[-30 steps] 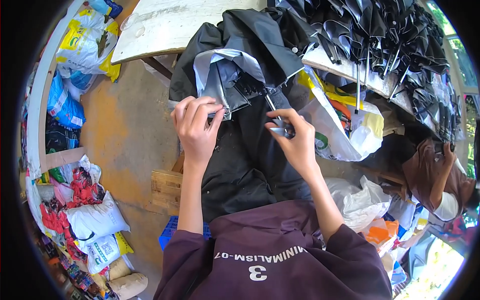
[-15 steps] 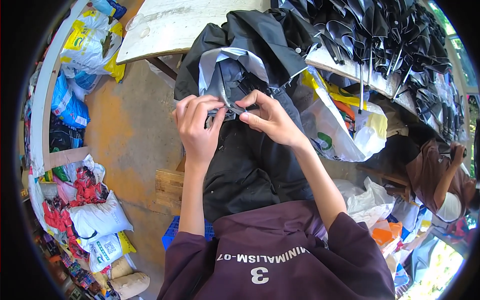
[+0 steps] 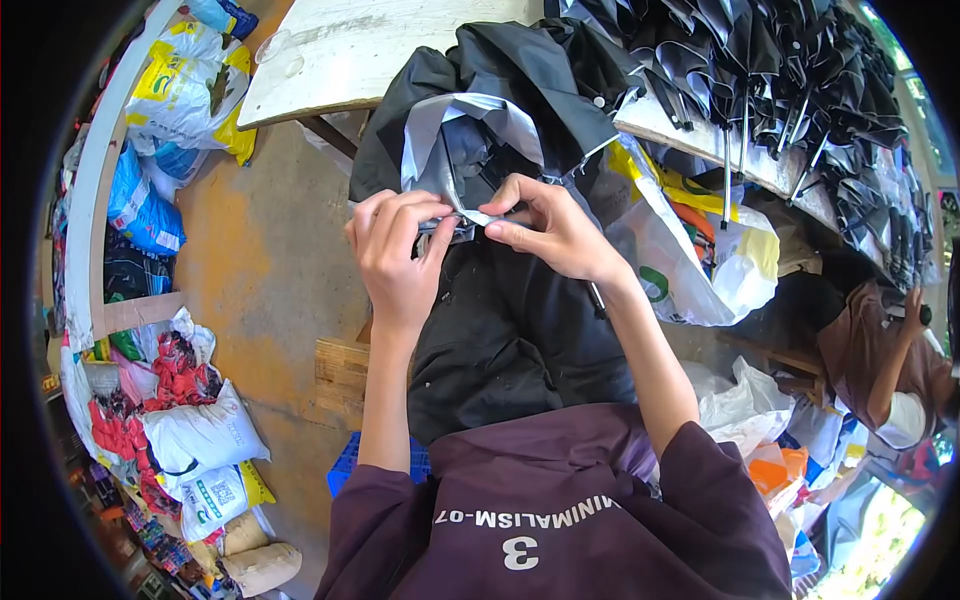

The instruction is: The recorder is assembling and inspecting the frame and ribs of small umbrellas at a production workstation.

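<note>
A black umbrella canopy (image 3: pixel 530 70) with a silver lining (image 3: pixel 427 130) is spread over my knees and up against the table edge. Thumb and fingers of my left hand (image 3: pixel 390 245) pinch the canopy's silver edge. Close beside it, my right hand (image 3: pixel 560 235) grips the same edge between thumb and forefinger, and a short pale stretch of cloth shows between the two hands. Dark ribs show inside the folded opening just beyond my fingers. A thin rod with a dark end (image 3: pixel 597 300) sticks out by my right wrist. Any small part under my fingertips is hidden.
Many folded black umbrellas (image 3: pixel 730 60) pile on the bench at the right. A white worktable (image 3: pixel 330 60) stands ahead, and an open plastic bag (image 3: pixel 690 270) sits below the bench. Filled bags (image 3: pixel 205 435) line the left side. Another person (image 3: pixel 880 350) sits at far right.
My right hand has shifted slightly right, its fingers turning and drawing the silver edge out straighter. A rod's dark end now shows by my right wrist. My left hand stays nearly in place.
</note>
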A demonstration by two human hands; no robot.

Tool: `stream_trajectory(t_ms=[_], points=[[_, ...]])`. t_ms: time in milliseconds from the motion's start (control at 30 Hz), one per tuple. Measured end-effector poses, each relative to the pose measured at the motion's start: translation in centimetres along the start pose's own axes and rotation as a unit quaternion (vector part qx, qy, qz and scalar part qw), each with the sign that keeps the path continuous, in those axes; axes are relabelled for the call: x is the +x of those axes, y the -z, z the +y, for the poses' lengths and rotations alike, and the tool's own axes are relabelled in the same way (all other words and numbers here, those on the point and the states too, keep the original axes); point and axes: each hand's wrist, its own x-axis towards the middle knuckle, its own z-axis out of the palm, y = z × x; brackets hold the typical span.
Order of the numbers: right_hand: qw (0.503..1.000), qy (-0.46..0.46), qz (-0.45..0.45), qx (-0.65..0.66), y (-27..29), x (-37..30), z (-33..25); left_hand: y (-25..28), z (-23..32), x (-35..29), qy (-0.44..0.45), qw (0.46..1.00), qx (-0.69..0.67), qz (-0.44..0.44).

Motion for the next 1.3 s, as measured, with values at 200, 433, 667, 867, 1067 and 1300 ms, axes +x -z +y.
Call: stream_trajectory(t_ms=[200,433,667,867,1067,1300], points=[[0.998,-0.007,0.040,-0.051,1.8,-3.3,-0.1,0.5,-0.7,0.2,-0.014,1.000,-0.014,-0.010],[0.976,-0.048,0.169,-0.128,0.3,-7.0,1.1,0.9,-3.1,-0.1,-0.084,0.989,-0.034,-0.120],[0.965,-0.005,0.164,-0.206,0.2,-7.1,2.4,0.6,-1.8,0.7,-0.148,0.969,0.090,-0.178],[0.956,-0.044,0.160,-0.240,0.0,-7.2,1.6,0.5,-2.7,0.7,-0.156,0.964,0.095,-0.191],[0.964,-0.008,0.173,-0.200,-1.9,-4.5,0.8,1.1,-2.0,1.3,-0.146,0.977,0.059,-0.143],[0.952,0.009,0.211,-0.223,-5.6,0.7,2.8,1.5,-1.8,1.9,-0.130,0.984,0.046,-0.115]])
